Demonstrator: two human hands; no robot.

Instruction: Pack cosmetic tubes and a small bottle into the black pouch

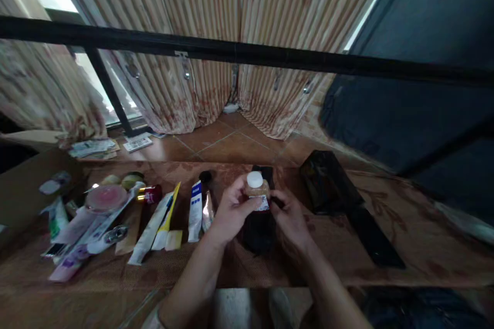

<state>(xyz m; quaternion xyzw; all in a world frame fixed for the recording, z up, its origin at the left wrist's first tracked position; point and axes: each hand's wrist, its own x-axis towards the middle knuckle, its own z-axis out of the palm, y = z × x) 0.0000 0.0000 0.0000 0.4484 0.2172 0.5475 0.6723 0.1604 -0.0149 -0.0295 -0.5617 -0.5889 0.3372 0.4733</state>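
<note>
A small bottle [258, 188] with a white cap, an amber-tinted body and a printed label is in my left hand [235, 205], thumb across its front. Close against the bottle's right side is my right hand [287, 211], its fingers curled together. Something dark shows at those fingertips, too small to make out. Below both hands lies a soft black item [258, 234], partly hidden; its kind is unclear. To the left of my hands are a white and blue tube [195, 211] and a silvery tube [208, 212] with a black cap.
Many tubes, a pink round container [106, 197] and a red-capped item [150, 194] crowd the left side beside a cardboard box [38, 185]. An opened black case [328, 182] lies to the right. A dark bar [239, 53] crosses in front of striped curtains.
</note>
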